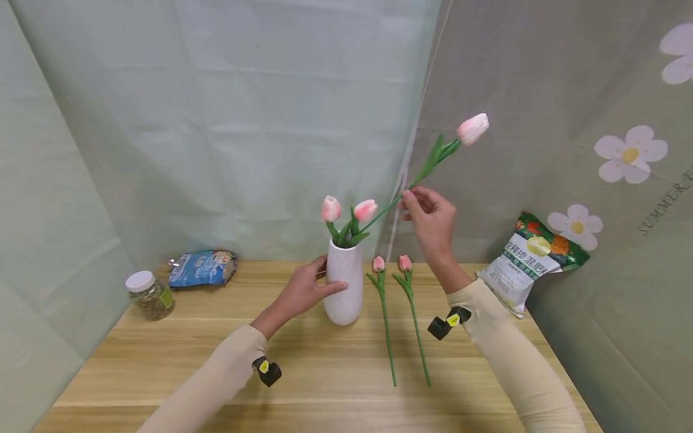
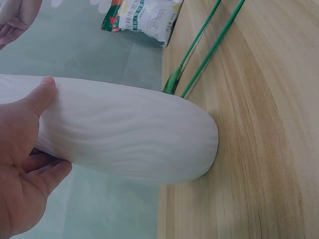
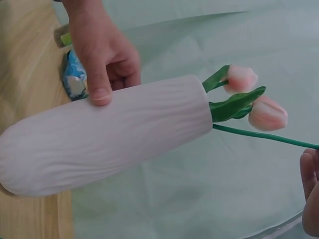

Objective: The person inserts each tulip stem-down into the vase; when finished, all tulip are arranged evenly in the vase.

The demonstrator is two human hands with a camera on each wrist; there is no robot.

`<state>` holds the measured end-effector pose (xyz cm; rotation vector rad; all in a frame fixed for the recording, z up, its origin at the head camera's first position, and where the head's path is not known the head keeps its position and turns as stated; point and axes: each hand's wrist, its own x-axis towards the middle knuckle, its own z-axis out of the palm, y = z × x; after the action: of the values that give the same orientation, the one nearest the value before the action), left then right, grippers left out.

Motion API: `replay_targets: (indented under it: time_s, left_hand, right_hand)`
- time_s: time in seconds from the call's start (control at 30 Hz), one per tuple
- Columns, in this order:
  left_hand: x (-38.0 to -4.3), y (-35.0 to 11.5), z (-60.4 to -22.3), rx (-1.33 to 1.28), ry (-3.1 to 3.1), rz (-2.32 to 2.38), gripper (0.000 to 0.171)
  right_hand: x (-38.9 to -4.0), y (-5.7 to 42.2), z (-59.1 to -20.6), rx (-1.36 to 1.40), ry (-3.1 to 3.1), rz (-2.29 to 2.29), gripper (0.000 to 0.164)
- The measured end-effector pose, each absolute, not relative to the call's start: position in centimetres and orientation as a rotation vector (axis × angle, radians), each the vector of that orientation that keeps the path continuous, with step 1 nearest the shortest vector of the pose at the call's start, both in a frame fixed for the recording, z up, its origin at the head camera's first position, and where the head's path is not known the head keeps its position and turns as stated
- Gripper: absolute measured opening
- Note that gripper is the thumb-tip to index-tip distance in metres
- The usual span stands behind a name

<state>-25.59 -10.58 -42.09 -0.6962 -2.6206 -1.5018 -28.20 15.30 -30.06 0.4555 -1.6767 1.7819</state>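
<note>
A white ribbed vase (image 1: 344, 294) stands upright on the wooden table, with two pink tulips (image 1: 331, 208) in its mouth. My left hand (image 1: 304, 290) grips its side, thumb across the front and fingers behind. Up to the right, my right hand (image 1: 435, 224) pinches the green stem of another pink tulip (image 1: 473, 128). This tulip leans, its bloom up and right, while its lower stem (image 3: 264, 135) meets the vase rim in the right wrist view. Two more tulips, one with its bloom (image 1: 378, 263) nearest the vase, lie side by side on the table.
At the table's left stands a clear jar (image 1: 154, 302) with a white lid, beside a blue bag (image 1: 197, 269). A white and green bag (image 1: 520, 267) leans at the right edge. Cloth walls (image 1: 260, 132) enclose the table (image 1: 184, 367) at the back and sides.
</note>
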Motion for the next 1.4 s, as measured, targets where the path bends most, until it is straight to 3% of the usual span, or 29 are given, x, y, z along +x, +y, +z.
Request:
replay_targets:
  time_s: [0.47, 0.77, 1.0, 1.4]
  left_hand:
    - [-25.5, -10.6, -42.1, -0.706, -2.609, -1.521, 0.081]
    - [-25.6, -10.6, -42.3, -0.691, -2.623, -1.458, 0.078]
    - [-25.6, -10.6, -42.2, -0.695, -2.62, -1.466, 0.079]
    - [-25.7, -10.6, -42.2, -0.71, -2.61, -1.481, 0.078]
  right_hand:
    - [-28.5, 14.1, -30.2, 0.461, -1.806, 1.719, 0.024]
    - [-25.8, 12.6, -29.5, 0.494, -1.946, 1.695, 0.019]
    - [-28.2, 12.8, -32.5, 0.515, -2.045, 1.692, 0.021]
    - [-28.6, 12.1, -33.8, 0.564, -2.187, 1.647, 0.022]
